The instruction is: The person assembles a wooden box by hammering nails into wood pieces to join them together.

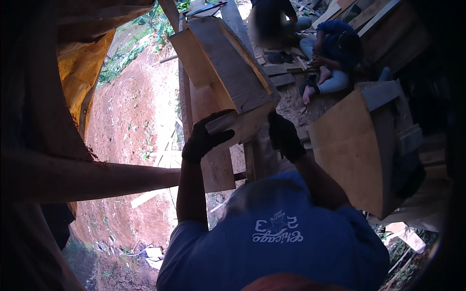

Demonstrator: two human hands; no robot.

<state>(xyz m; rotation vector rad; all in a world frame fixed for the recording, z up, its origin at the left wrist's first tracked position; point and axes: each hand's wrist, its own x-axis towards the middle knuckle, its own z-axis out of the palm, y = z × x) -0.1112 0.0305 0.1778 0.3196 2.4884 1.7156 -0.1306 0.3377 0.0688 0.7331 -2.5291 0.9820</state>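
Note:
A long box of pale and grey-brown wooden boards (230,68) lies in front of me, its near end toward my body. My left hand (204,139), in a dark glove, grips the near left corner, with the fingers over the edge and the thumb stretched along the end board. At the near right corner is my right hand (285,136), also in a dark glove, its fingers curled against the side. Deep shade hides part of those fingers. Below the left hand, a flat wooden panel (217,169) hangs under the box.
A second large wooden box (347,148) stands close at my right. A thick beam (97,181) crosses at the left, below a yellow sheet (80,80). Two people sit at the back right; one wears a blue shirt (338,41). Planks and scraps (286,77) litter the ground.

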